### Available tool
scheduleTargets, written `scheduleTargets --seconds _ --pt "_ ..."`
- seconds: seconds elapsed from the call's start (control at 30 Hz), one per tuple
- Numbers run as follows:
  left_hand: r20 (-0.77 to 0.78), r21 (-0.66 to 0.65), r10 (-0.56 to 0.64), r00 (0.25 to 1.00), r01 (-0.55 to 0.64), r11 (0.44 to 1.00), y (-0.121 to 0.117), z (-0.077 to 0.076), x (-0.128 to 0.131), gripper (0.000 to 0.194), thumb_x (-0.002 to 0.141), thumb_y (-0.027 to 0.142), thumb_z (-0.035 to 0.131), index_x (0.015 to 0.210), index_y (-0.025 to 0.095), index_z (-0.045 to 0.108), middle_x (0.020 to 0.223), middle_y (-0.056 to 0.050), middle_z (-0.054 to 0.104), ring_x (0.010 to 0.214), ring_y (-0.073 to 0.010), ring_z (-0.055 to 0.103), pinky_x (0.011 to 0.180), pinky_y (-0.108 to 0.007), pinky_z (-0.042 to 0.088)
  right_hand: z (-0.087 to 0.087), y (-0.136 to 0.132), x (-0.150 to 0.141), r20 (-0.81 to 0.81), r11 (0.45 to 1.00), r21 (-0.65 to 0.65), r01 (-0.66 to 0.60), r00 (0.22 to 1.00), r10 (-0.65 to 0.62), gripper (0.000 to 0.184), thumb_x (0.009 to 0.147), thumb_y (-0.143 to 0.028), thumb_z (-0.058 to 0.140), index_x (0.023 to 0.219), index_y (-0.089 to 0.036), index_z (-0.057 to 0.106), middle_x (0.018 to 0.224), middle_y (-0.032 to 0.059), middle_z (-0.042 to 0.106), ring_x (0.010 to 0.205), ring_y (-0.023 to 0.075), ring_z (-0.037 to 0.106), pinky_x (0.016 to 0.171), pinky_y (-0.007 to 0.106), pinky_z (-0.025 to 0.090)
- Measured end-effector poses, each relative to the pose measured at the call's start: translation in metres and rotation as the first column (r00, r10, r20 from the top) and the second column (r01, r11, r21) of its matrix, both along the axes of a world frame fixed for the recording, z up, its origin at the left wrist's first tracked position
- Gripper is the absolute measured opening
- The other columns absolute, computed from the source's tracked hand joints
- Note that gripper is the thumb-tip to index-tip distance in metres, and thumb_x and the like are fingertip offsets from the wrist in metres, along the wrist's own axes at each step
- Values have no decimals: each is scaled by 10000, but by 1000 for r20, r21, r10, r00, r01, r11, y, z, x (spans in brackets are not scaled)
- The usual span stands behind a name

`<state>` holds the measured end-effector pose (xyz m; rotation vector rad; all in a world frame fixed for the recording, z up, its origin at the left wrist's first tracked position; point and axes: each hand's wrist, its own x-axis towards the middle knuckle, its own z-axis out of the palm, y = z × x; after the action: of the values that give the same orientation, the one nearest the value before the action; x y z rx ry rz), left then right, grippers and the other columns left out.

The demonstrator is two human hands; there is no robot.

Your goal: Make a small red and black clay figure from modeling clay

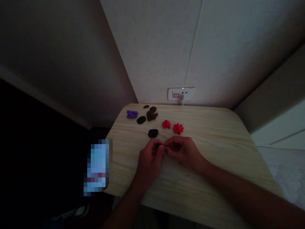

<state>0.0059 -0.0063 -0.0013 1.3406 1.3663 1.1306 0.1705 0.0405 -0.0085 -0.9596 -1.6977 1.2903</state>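
We find the small dark piece [165, 145] at the centre of the work, held just above the table [219, 133] between two sets of fingertips and mostly hidden by them, so we cannot tell its full shape. The left hand [152, 156] pinches it from the 9 o'clock side, thumb against curled fingers; the right hand [182, 152] grips it from 3 o'clock, thumb and forefinger closed together. We judge that so fine a grip from both sides suits something tiny, letting each hand steady it against the other. Going outward, we see the nearer black disc [153, 133] just beyond the left fingers at about 10:30, with the farther black disc [141, 120] on the same line. The brown lump [152, 115] and a brown sliver [146, 106] lie at 11, the purple lump [132, 114] past the discs at 10:30. One red piece [166, 124] sits at 12, another red piece [178, 128] at 1. They seem grouped by colour and set beyond the hands, perhaps to leave working room. Past the table's far edge, the wall socket [188, 93] lies between 12 and 1.
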Motion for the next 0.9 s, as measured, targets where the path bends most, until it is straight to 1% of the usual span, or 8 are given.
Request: scheduleTargets --seconds 0.13,0.3,0.37,0.5,0.57,0.67,0.8,0.9 --pt "27 2 -2 1000 2 1000 0 1 0 179 978 364 574 942 195 621 710 11 616 615 -137 566 570 -236 428 -2 0 -4 36 999 31 40 999 -41 85 799 -252 729 809 -167 729 655 12 703 564 124 609 535 231 484" --pt "163 -17 -27 986 30 999 6 4 -4 187 919 359 648 917 173 658 689 5 644 581 -131 575 558 -240 457 -1 -1 -6 88 990 119 74 992 -85 42 789 -204 708 811 -168 714 639 -1 668 547 118 585 513 220 455" --pt "220 -26 -27 975 33 999 9 5 -7 215 889 374 682 916 161 678 674 -3 659 565 -136 589 549 -249 474 2 -2 -5 80 980 194 54 994 -70 80 836 -222 700 885 -170 736 707 22 701 596 134 628 558 237 493" --pt "265 -37 -35 964 46 998 10 5 -10 253 865 386 717 934 142 709 646 -10 674 540 -136 594 516 -247 479 6 -2 2 49 948 315 -36 999 22 162 926 -265 684 1038 -197 780 877 71 764 772 172 714 738 294 566" --pt "265 -33 -31 964 41 999 10 4 -9 247 861 380 727 914 140 703 628 -3 666 530 -126 584 499 -232 468 6 -2 5 45 947 317 -60 998 48 167 922 -257 698 1050 -204 790 900 76 773 794 178 724 759 300 577" --pt "256 -36 -15 967 25 999 9 5 -8 254 860 393 731 885 146 679 610 9 657 509 -112 568 478 -214 455 3 -1 5 34 961 270 -60 998 53 155 895 -250 717 1015 -197 800 883 70 780 750 170 727 716 283 583" --pt "242 -42 -22 970 33 999 9 4 -7 272 843 408 741 852 150 657 590 14 648 474 -100 549 450 -202 437 0 -2 -1 28 983 185 17 999 -23 107 840 -233 737 899 -169 798 764 54 766 627 147 693 595 239 549" --pt "219 -63 -18 975 33 997 9 4 -6 263 842 397 733 833 148 649 569 20 633 451 -89 530 437 -192 421 -1 -4 -6 68 973 222 72 994 -89 49 794 -183 740 817 -162 778 681 33 735 567 132 647 542 222 503"
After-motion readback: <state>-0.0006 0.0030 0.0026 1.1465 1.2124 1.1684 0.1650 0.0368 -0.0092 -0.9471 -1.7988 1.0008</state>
